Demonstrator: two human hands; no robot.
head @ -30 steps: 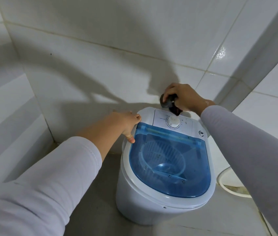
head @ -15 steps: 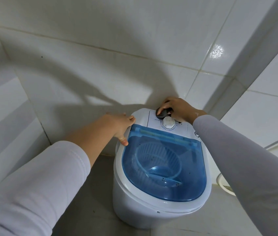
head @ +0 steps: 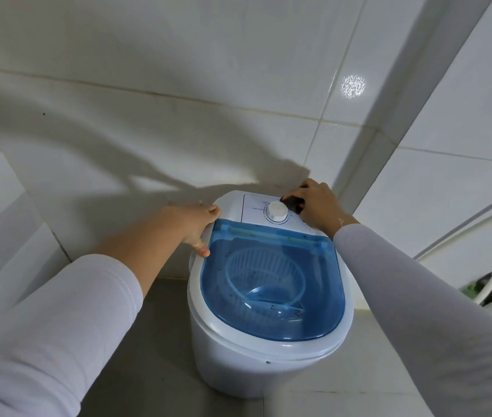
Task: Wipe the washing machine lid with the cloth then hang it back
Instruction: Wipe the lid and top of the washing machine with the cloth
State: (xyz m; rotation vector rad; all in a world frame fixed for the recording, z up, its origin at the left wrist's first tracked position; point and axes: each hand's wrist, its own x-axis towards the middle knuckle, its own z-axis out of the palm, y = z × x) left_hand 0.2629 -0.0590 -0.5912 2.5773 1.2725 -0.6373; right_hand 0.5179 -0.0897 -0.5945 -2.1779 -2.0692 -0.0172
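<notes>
A small white washing machine [head: 238,365] stands on the floor against the tiled wall. Its translucent blue lid [head: 272,284] is closed, with small dark specks on it and a basket visible beneath. My left hand [head: 198,225] rests on the machine's white rim at the lid's far left corner, thumb on the rim. On the white control panel, just right of the round dial [head: 277,210], my right hand [head: 317,207] presses a bunched dark cloth [head: 293,203]. Most of the cloth is hidden under my fingers.
White tiled walls [head: 178,70] close in behind and to the left, with a corner column [head: 419,115] at the right. A white pipe and dark fittings [head: 491,284] sit low at the far right. Grey floor [head: 154,371] surrounds the machine.
My right hand has come down with the cloth from above the machine onto the control panel, then slid right past the dial. The left hand stays on the rim.
</notes>
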